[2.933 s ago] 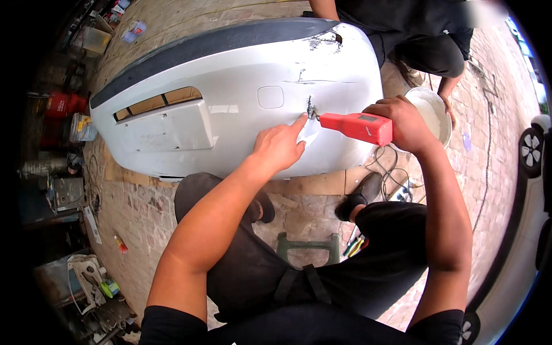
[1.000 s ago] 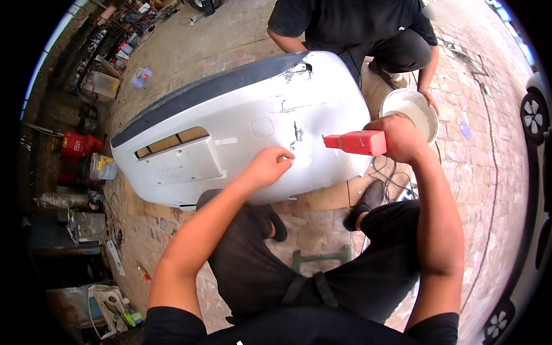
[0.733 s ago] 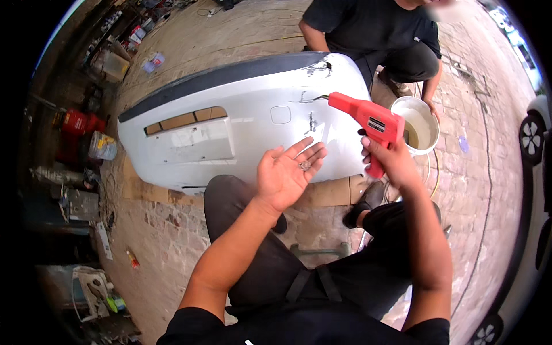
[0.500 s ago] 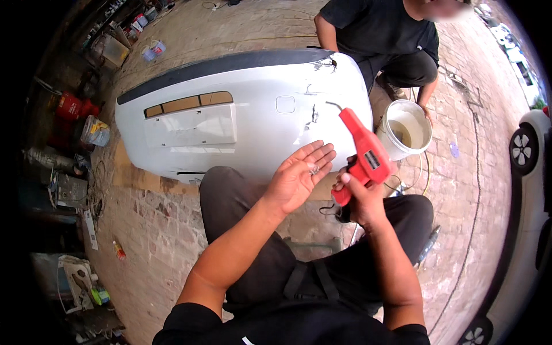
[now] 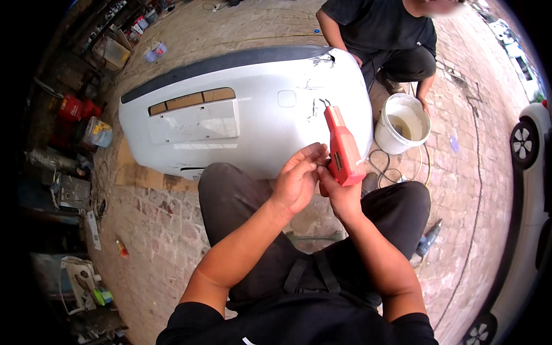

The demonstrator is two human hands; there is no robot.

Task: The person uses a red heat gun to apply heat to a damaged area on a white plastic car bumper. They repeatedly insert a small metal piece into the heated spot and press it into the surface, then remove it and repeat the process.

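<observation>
My right hand (image 5: 344,195) grips a red hot stapler (image 5: 344,150), a plastic-welding gun, and holds it upright with its two bent metal prongs pointing away from me. Cupped just left of it, my left hand (image 5: 296,178) meets the right one at the fingertips. The small metal staples in my left hand are mostly hidden by the fingers now. Beyond both hands lies a white car bumper (image 5: 261,126) with a dark grey edge strip. Black scuffs and cracks mark its right end, near the gun's tip.
A person (image 5: 379,46) in black squats at the far right, one hand at a white bucket (image 5: 397,144). A heat gun (image 5: 429,238) lies right of my knee. Cables (image 5: 386,167) run over the brick floor. Cardboard (image 5: 135,172) sits under the bumper; a white car (image 5: 520,230) stands right.
My right hand has brought the hot stapler leftward and turned it more upright, so both prongs show. My left fingers have curled in and now meet the right hand.
</observation>
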